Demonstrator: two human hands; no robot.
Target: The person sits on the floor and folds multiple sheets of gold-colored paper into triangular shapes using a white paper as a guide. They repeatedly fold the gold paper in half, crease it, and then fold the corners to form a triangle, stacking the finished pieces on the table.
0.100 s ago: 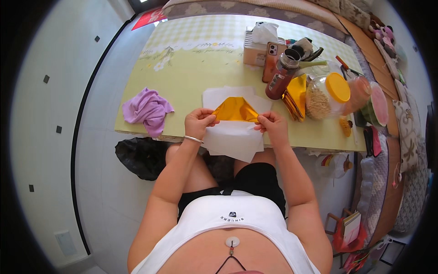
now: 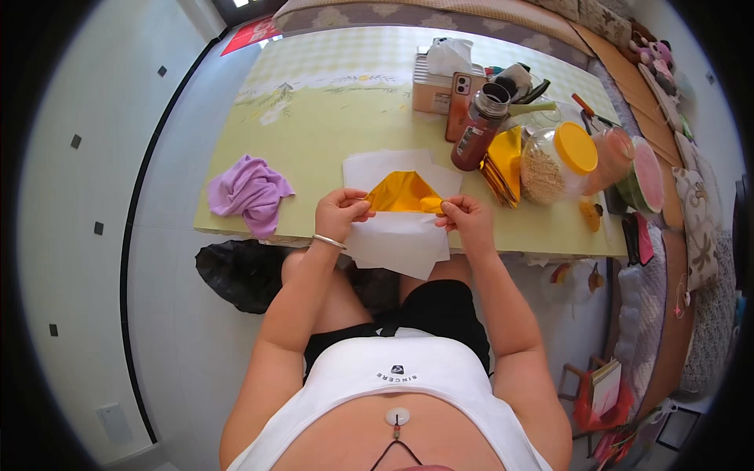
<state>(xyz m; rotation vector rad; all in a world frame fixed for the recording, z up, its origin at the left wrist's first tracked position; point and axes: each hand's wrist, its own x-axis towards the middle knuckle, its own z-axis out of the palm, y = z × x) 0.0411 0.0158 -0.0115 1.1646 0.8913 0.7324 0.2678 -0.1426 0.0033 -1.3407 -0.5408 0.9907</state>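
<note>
A sheet of shiny gold foil paper (image 2: 405, 193), folded into a shape with a flat near edge and slanting sides, is stretched between my two hands. My left hand (image 2: 342, 210), with a bangle at its wrist, pinches the left corner between thumb and fingers. At the opposite corner my right hand (image 2: 466, 220) grips the foil in the same way. Beneath it lie several loose white paper sheets (image 2: 397, 242), overlapping at angles and jutting past the table's near edge. To their right stands a stack of folded gold foil pieces (image 2: 503, 169).
On the table (image 2: 314, 141), a lilac cloth (image 2: 250, 192) lies left. At right are an open dark red flask (image 2: 481, 129), a phone (image 2: 462, 102), a tissue box (image 2: 434, 90), a yellow-lidded jar (image 2: 550, 169) and a cut watermelon (image 2: 646, 179). A black bag (image 2: 239, 275) sits below the left edge.
The whole view has shifted slightly. Both hands keep their hold on the gold foil paper, whose shape looks much the same.
</note>
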